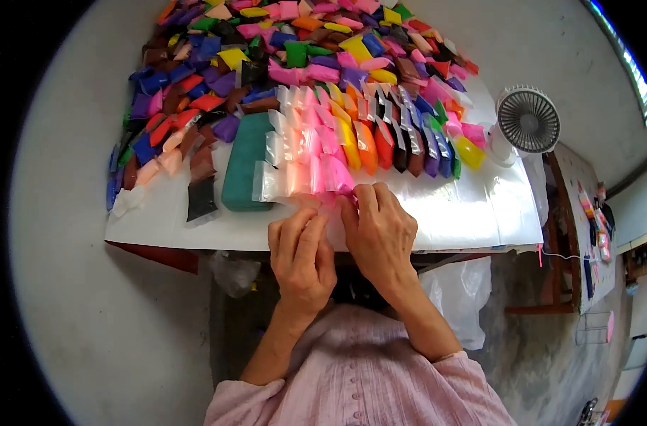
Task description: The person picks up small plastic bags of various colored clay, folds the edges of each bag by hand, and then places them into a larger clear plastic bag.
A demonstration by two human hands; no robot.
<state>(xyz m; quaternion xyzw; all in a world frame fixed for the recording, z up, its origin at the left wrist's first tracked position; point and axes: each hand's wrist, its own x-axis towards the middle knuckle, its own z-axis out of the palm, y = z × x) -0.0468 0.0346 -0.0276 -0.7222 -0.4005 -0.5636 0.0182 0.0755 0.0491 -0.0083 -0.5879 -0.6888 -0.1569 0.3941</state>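
Observation:
Rows of small clear packets stand on the white table, running from white and peach through pink, yellow, orange, red, black and brown to purple, blue and green. My right hand (pixel 381 231) pinches at the near edge of a bright pink packet (pixel 337 175). Just left of it, my left hand (pixel 300 259) has its fingers curled together below the peach packets (pixel 295 180); what they hold, if anything, is hidden. A dark green block (pixel 246 167) lies left of the rows.
Behind the rows spreads a large heap of coloured packets (pixel 295 54). A white fan (pixel 528 119) stands at the right of the table (pixel 472 227). One black packet (pixel 201 199) lies near the front left. Plastic bags hang below the table edge.

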